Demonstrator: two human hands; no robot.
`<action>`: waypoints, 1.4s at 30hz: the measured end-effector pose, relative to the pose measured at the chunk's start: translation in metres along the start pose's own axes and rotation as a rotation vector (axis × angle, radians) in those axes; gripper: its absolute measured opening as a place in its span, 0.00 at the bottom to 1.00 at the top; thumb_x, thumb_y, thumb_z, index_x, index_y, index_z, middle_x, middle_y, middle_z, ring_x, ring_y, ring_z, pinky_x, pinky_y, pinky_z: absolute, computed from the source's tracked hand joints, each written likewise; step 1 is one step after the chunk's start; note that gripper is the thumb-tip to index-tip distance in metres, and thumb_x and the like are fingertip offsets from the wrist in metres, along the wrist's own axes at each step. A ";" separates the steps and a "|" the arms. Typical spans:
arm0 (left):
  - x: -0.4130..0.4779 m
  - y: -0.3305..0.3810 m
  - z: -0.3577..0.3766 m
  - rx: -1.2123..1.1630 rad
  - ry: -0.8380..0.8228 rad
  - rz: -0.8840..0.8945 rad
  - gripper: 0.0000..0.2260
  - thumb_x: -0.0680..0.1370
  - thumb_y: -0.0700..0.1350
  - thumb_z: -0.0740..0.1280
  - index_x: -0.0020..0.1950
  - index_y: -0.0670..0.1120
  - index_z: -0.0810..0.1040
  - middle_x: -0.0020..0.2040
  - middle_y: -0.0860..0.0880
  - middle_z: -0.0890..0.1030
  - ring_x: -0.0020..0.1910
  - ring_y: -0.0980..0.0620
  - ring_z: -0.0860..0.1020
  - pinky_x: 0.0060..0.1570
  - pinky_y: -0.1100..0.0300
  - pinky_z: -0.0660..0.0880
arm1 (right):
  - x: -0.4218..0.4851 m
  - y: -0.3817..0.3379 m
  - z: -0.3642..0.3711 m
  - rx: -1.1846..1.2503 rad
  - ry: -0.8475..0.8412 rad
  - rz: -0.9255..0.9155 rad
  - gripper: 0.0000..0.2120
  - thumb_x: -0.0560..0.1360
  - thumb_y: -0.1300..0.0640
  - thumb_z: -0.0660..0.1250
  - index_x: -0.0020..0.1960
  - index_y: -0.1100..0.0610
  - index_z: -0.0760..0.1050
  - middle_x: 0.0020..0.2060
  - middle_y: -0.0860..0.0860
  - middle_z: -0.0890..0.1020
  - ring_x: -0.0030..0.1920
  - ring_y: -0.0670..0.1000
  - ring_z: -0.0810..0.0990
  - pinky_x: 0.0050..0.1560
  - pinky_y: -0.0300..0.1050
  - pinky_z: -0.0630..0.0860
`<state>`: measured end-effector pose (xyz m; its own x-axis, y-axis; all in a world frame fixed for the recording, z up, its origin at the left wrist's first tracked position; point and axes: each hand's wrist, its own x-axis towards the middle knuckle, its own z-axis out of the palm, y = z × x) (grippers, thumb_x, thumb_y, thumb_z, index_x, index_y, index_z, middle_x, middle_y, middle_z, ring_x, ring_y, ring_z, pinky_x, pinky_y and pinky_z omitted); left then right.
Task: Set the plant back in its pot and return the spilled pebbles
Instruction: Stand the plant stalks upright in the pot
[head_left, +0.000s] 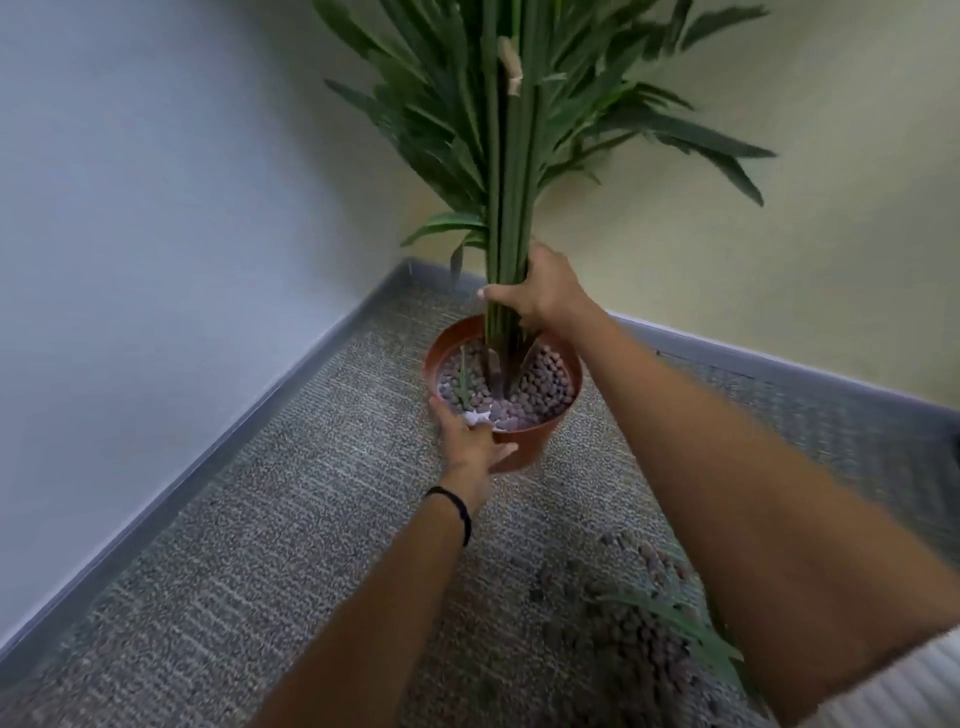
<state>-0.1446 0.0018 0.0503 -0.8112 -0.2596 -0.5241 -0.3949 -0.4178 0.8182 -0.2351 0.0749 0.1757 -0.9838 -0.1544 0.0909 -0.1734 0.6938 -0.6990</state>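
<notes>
My right hand grips the plant by its stems. It stands upright in the pot, toward the far corner of the floor. My left hand holds the pot's near rim. The spilled pebbles lie well back toward me, under my right forearm, so I judge the right hand nearer.

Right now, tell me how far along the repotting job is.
Done: the plant stands upright in the pot, pebbles packed around its stems. In hand: the right hand grips the stems just above the rim while the left hand holds the pot's side. Left: a pile of spilled pebbles, with a loose leaf on it, lies on the carpet nearer the camera.
</notes>
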 end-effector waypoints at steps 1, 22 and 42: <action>0.006 0.002 -0.004 0.022 -0.027 0.007 0.35 0.80 0.31 0.54 0.76 0.60 0.42 0.77 0.43 0.55 0.60 0.34 0.75 0.36 0.57 0.82 | 0.002 0.001 0.001 -0.005 0.023 0.012 0.30 0.67 0.53 0.74 0.64 0.59 0.68 0.58 0.60 0.78 0.58 0.59 0.76 0.56 0.47 0.73; 0.019 0.009 -0.011 0.145 -0.041 -0.006 0.28 0.82 0.37 0.54 0.76 0.58 0.47 0.69 0.35 0.69 0.23 0.54 0.80 0.24 0.63 0.79 | 0.003 -0.008 0.006 0.019 0.054 0.075 0.32 0.67 0.51 0.74 0.66 0.57 0.65 0.58 0.58 0.78 0.57 0.59 0.77 0.58 0.55 0.76; 0.008 0.009 -0.009 0.208 -0.044 0.031 0.29 0.83 0.38 0.53 0.77 0.57 0.43 0.73 0.40 0.65 0.37 0.48 0.80 0.38 0.57 0.80 | -0.036 0.003 -0.020 -0.125 -0.035 -0.046 0.20 0.76 0.63 0.59 0.68 0.60 0.64 0.59 0.61 0.77 0.54 0.58 0.78 0.53 0.49 0.74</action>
<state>-0.1508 -0.0123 0.0511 -0.8406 -0.2293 -0.4907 -0.4463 -0.2200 0.8674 -0.2008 0.0969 0.1850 -0.9730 -0.2109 0.0943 -0.2245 0.7671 -0.6010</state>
